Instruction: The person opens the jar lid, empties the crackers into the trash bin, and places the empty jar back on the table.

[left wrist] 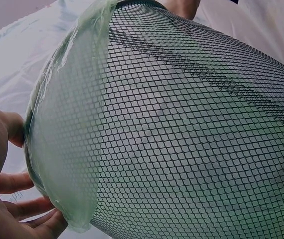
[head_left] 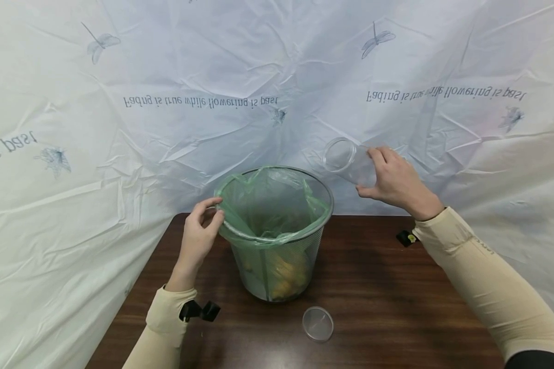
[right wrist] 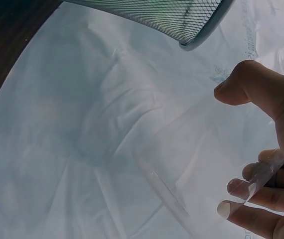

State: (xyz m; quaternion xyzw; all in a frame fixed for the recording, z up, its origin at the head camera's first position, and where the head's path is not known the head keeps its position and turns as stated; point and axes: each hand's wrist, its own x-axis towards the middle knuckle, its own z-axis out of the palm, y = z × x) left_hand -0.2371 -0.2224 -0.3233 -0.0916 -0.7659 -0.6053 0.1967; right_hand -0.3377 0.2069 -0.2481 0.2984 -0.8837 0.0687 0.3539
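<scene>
A mesh wastebasket (head_left: pixel 277 277), lined with a green plastic bag (head_left: pixel 240 220), stands upright on the table. My left hand (head_left: pixel 200 230) holds its left rim; in the left wrist view the thumb and fingers (left wrist: pixel 20 209) meet the bag-covered edge. My right hand (head_left: pixel 394 179) grips a clear plastic cup (head_left: pixel 357 166) beyond the basket's right rim. The cup is tilted, its round mouth towards the basket, and nothing shows inside it. In the right wrist view the see-through cup (right wrist: pixel 182 164) lies between thumb and fingers. Yellowish contents show dimly through the mesh low in the basket.
A clear round lid (head_left: pixel 318 324) lies on the dark wooden table (head_left: pixel 374 287), in front of the basket. A white printed sheet (head_left: pixel 203 133) hangs behind and to both sides of the table. Black wrist cameras (head_left: pixel 200 310) are strapped at both sleeves.
</scene>
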